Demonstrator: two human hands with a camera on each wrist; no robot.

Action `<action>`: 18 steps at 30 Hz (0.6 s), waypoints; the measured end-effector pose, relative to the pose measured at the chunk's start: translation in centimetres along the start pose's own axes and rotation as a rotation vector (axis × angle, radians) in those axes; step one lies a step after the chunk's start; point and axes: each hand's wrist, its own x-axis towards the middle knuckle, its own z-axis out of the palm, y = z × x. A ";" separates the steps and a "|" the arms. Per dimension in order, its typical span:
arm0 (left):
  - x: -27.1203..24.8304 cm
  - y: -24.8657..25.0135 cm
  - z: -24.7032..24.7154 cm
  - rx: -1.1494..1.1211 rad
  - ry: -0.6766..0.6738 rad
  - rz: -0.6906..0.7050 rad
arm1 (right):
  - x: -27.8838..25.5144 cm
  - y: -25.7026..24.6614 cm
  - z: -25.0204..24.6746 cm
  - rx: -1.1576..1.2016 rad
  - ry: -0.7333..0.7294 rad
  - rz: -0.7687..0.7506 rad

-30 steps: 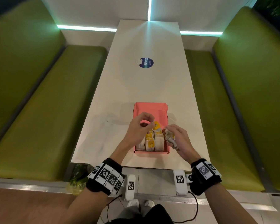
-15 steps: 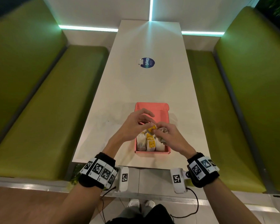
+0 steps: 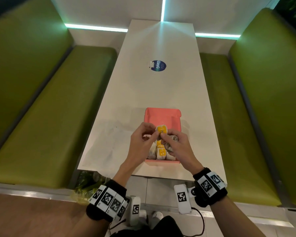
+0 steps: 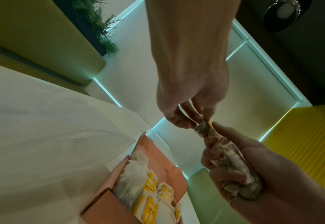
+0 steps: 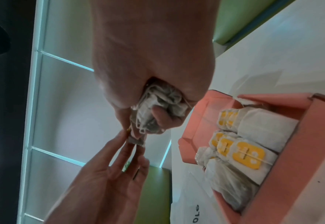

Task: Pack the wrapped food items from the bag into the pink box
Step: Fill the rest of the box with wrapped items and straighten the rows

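The open pink box (image 3: 161,115) sits on the white table near its front edge. Several white-wrapped items with yellow labels (image 3: 161,152) stand packed in its near half; they also show in the wrist views (image 4: 148,191) (image 5: 253,151). Both hands hover just above the box. My left hand (image 3: 155,134) pinches the top of one yellow-labelled wrapped item (image 3: 161,130). My right hand (image 3: 163,136) touches that same item and grips a crumpled bundle of wrapped items (image 5: 158,109) (image 4: 234,174) in its palm. The far half of the box shows bare pink floor.
A clear plastic bag (image 3: 113,142) lies flat on the table (image 3: 161,89) left of the box. A round blue sticker (image 3: 158,65) is farther back. Green benches (image 3: 50,108) (image 3: 246,108) flank the table. Something green (image 3: 87,183) lies below the table's near left corner.
The two hands have come together above the box. The right hand with its bundle moved left to meet the yellow-labelled item that the left hand pinches.
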 end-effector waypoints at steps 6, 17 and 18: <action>0.6 0.2 -1.5 0.026 -0.024 -0.009 | 0.0 0.7 -1.2 -0.157 0.014 -0.062; 0.6 1.2 -2.6 -0.011 -0.117 -0.016 | 1.8 -1.4 0.1 -0.276 -0.091 -0.258; 0.5 1.4 -2.7 -0.008 -0.137 -0.014 | 1.8 -1.4 0.2 -0.266 -0.092 -0.257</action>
